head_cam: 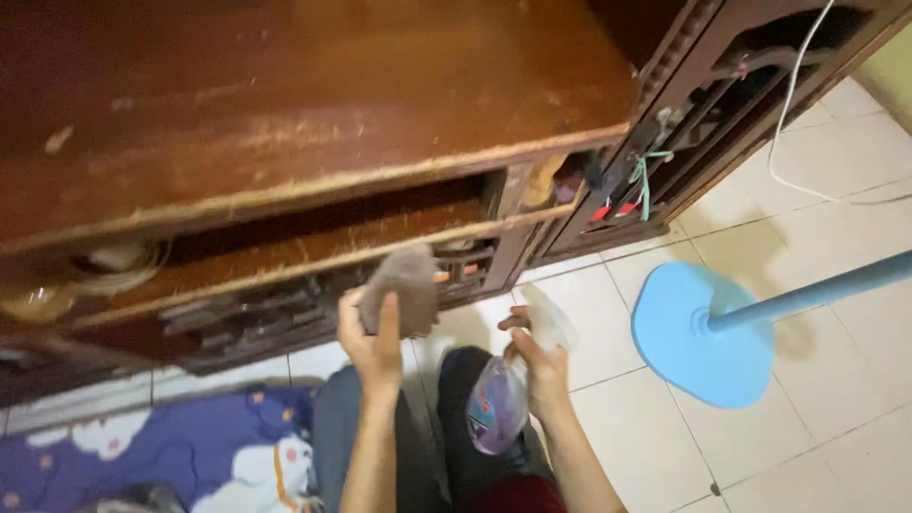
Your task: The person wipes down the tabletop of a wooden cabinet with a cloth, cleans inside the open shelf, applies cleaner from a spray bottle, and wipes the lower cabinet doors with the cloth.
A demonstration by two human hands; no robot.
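My left hand [372,340] is closed on a grey-brown cloth [408,287], held up against the front edge of a low shelf of a dark wooden cabinet [285,114]. My right hand [537,359] grips a spray bottle [498,404] with a purple body and a pale trigger head, held just right of the cloth, near the cabinet's lower front. Both forearms reach up from the bottom of the view, over my knees.
A blue round fan base [703,332] with a blue pole stands on the white tiled floor [807,446] to the right. A white cable [788,114] hangs by the cabinet's open lattice door [665,161]. A blue patterned mat [190,456] lies at the bottom left.
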